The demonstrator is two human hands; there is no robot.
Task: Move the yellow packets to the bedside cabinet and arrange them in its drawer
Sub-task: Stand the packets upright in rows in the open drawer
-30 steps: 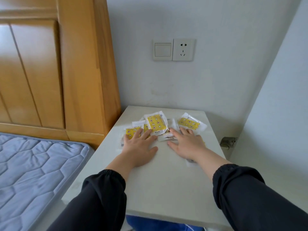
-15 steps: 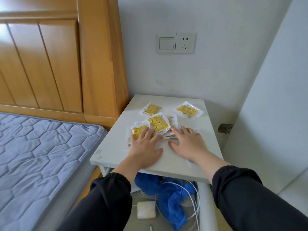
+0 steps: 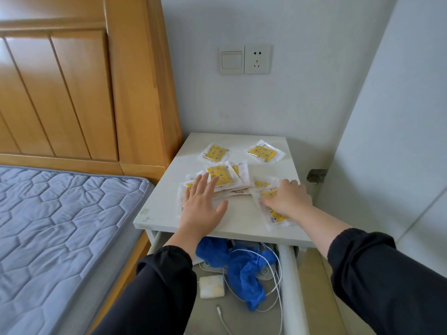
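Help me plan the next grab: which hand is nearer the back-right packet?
Right. The right hand lies in front of that packet; the left hand rests farther away, front-left of it.

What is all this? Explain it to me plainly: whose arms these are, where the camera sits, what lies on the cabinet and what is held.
There is no machine: these are a person's two bare hands, in black sleeves, filmed by one camera worn on the head, looking forward and down. On the white cabinet top lie yellow packets in clear wrappers, most piled, two apart at the back. The left hand lies flat, fingers spread, on the pile. The right hand rests with bent fingers on packets near the right edge; whether it pinches one I cannot tell. Below, the drawer stands open, holding a blue cloth, white cables and a white block, but no visible packet.
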